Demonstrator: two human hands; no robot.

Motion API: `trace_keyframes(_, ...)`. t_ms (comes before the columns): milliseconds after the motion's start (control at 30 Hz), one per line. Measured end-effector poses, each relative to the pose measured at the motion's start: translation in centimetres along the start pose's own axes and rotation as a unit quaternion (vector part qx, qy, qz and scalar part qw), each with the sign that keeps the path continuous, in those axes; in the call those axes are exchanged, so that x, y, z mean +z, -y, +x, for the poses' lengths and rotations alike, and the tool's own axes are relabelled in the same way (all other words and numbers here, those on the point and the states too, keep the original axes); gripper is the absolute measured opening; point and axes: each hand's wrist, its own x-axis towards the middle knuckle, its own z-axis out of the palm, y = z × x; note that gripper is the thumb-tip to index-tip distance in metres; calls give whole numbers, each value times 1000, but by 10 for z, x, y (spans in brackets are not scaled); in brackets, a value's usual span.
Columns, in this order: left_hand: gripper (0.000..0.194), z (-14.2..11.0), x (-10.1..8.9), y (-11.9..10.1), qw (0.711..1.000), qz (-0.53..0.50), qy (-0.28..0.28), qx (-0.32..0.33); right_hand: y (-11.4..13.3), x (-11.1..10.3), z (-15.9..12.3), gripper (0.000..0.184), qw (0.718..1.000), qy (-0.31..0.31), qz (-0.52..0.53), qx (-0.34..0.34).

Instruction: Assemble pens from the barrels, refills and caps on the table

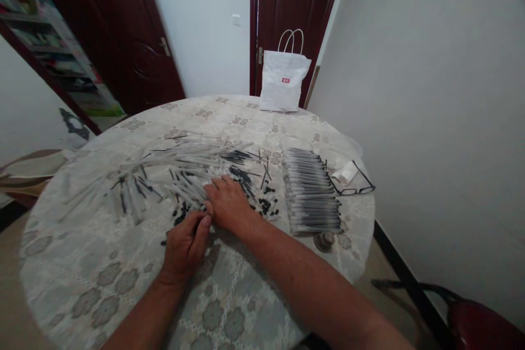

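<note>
My left hand (pixel 186 243) is closed low over the table, thumb against curled fingers. What it holds, if anything, is hidden. Right beside it, my right hand (pixel 229 205) bends its fingers down at the edge of a heap of translucent white tubes (pixel 188 161); its grip is covered by the hand itself. Small black caps (pixel 268 202) lie scattered on both sides of my hands. Thin dark rods like pen refills (pixel 241 178) lie beyond my right hand. To the right, slim pen-like sticks (pixel 311 191) with dark cores are lined up in a neat stack.
A patterned cloth covers the round table (pixel 123 284). Eyeglasses (pixel 355 190) and a white roll-like item (pixel 346 173) lie right of the stack, a small round object (pixel 324 240) below it. A white paper bag (pixel 283 82) stands at the far edge. A red chair (pixel 479 322) is lower right.
</note>
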Motion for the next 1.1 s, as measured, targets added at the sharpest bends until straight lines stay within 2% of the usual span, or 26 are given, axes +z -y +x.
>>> trace_keyframes(167,25,2,3,1,998,-9,-30,-60,4,5,-8,34,998,-43,38,-1)
trace_keyframes(300,25,3,7,4,996,-34,-31,-71,2,9,-13,34,992,-72,97,-30)
trace_keyframes(400,23,3,8,5,996,-58,-43,-57,2,7,-20,39,977,-111,176,-52)
trace_keyframes(533,31,4,11,2,991,-117,-26,-63,5,6,-26,44,933,-164,319,-5)
trace_keyframes(700,48,7,14,1,973,-199,-5,-117,6,11,-25,33,871,-158,460,69)
trace_keyframes(900,57,6,16,-2,970,-221,31,-97,8,10,-21,26,799,-189,560,109)
trace_keyframes(967,61,5,17,-3,971,-218,40,-89,7,6,-20,22,802,-202,551,112)
trace_keyframes(1033,59,5,18,-2,973,-210,32,-86,1,-3,-20,20,823,-215,515,107)
trace_keyframes(1100,48,6,18,-2,972,-212,13,-104,-11,-18,-20,22,853,-237,453,106)
